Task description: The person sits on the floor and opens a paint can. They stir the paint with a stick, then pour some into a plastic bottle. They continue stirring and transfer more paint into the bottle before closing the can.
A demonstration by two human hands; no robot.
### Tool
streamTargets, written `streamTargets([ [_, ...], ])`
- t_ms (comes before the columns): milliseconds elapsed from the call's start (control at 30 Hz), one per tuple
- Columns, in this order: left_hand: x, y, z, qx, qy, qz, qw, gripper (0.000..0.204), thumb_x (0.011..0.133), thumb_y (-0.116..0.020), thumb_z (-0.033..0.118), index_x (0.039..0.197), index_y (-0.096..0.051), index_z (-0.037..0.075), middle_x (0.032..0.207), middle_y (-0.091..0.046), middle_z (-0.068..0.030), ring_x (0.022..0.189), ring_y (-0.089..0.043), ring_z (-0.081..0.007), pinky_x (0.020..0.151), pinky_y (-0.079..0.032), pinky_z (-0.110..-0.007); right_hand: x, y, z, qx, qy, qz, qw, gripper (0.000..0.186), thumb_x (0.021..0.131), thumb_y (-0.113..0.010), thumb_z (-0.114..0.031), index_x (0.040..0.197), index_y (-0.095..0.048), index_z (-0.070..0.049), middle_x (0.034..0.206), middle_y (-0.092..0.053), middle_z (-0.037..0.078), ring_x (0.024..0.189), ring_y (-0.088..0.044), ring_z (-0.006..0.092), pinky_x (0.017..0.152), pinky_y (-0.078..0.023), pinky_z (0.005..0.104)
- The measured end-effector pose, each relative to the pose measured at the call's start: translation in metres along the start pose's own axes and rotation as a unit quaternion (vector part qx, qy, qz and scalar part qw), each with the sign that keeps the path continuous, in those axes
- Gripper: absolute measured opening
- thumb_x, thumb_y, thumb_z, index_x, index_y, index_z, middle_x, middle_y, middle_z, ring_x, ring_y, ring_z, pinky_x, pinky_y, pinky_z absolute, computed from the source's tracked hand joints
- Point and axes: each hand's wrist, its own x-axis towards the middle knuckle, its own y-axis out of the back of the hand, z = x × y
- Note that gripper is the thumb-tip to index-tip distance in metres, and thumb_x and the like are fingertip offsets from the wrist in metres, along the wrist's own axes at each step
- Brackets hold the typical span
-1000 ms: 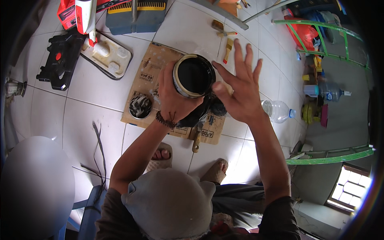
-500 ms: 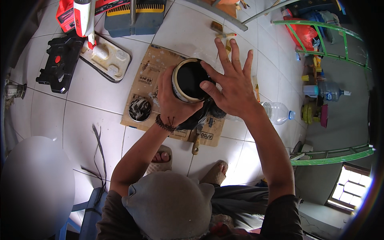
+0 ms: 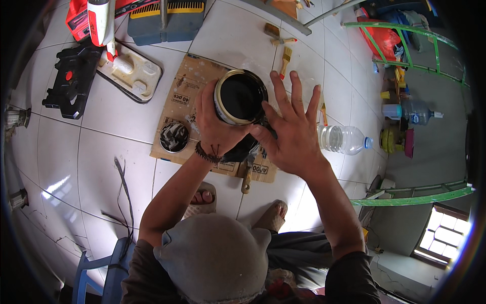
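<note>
Paint can (image 3: 239, 98), round and open-topped, was held up in the air above a flattened sheet of cardboard (image 3: 188, 91) on the white tiled floor (image 3: 101, 126), tipped so its mouth faced up toward the camera and its dark, glossy contents showed inside the pale rim. The left hand (image 3: 216, 126) was wrapped around the can's side from below, fingers curled tight on the wall, apparently to carry its weight. The right hand (image 3: 291, 129) was spread flat with fingers fanned, its thumb side touching the can's right edge and grasping nothing, seemingly steadying it. Under the can, on the cardboard, lay a round lid (image 3: 174, 137) with its smeared inner face up, likely set there to keep the tiles clean, and a tool with a wooden handle (image 3: 247, 178) stuck out from beneath the hands. To the right of the can a clear plastic bottle (image 3: 344, 139) lay on its side, looking nearly empty. Beyond the can, farther from the person, small paintbrushes (image 3: 285, 60) rested on the tiles, and to its left a cream-coloured tray (image 3: 132, 75) sat beside a black tool case (image 3: 76, 81)
</note>
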Motion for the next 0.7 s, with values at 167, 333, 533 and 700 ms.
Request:
streamTargets([
  [167, 0.002, 0.002, 0.002, -0.007, 0.013, -0.004, 1.0, 0.098, 0.049, -0.088, 0.017, 0.136, -0.044, 0.003, 0.125, -0.054, -0.018, 0.118, -0.053, -0.0402, 0.098, -0.048, -0.049, -0.009, 0.01, -0.005, 0.224, -0.068, -0.058, 0.971, 0.071, 0.1, -0.042, -0.058, 0.12, -0.068, 0.005, 0.164, -0.017, 0.018, 0.153, -0.001, 0.0413, 0.115, 0.004, 0.0677],
  [333, 0.007, 0.005, 0.009, -0.001, -0.002, -0.01, 1.0, 0.098, 0.05, -0.089, 0.018, 0.136, -0.044, 0.003, 0.125, -0.054, -0.0182, 0.116, -0.053, -0.0397, 0.097, -0.047, -0.049, -0.007, 0.003, -0.001, 0.192, -0.032, 0.066, 0.979, 0.063, 0.094, -0.056, -0.056, 0.119, -0.068, 0.0, 0.163, -0.015, 0.024, 0.15, -0.005, 0.0503, 0.11, 0.002, 0.0746],
  [533, 0.003, -0.002, 0.008, 0.009, -0.008, 0.007, 1.0, 0.092, 0.055, -0.088, 0.02, 0.134, -0.045, 0.001, 0.125, -0.054, -0.0179, 0.117, -0.052, -0.0401, 0.098, -0.045, -0.049, -0.008, -0.013, -0.026, 0.05, 0.014, 0.026, 0.998, 0.078, 0.091, -0.049, -0.068, 0.125, -0.065, 0.0, 0.163, -0.014, 0.026, 0.15, -0.004, 0.05, 0.112, 0.003, 0.0718],
  [700, 0.002, -0.001, 0.011, 0.024, -0.022, -0.007, 0.999, 0.09, 0.056, -0.088, 0.021, 0.133, -0.045, 0.001, 0.126, -0.054, -0.0167, 0.118, -0.051, -0.0396, 0.099, -0.045, -0.049, -0.016, -0.006, -0.029, 0.074, 0.003, -0.002, 0.997, 0.072, 0.095, -0.047, -0.065, 0.123, -0.067, -0.001, 0.163, -0.014, 0.025, 0.15, -0.003, 0.0503, 0.114, 0.004, 0.069],
])
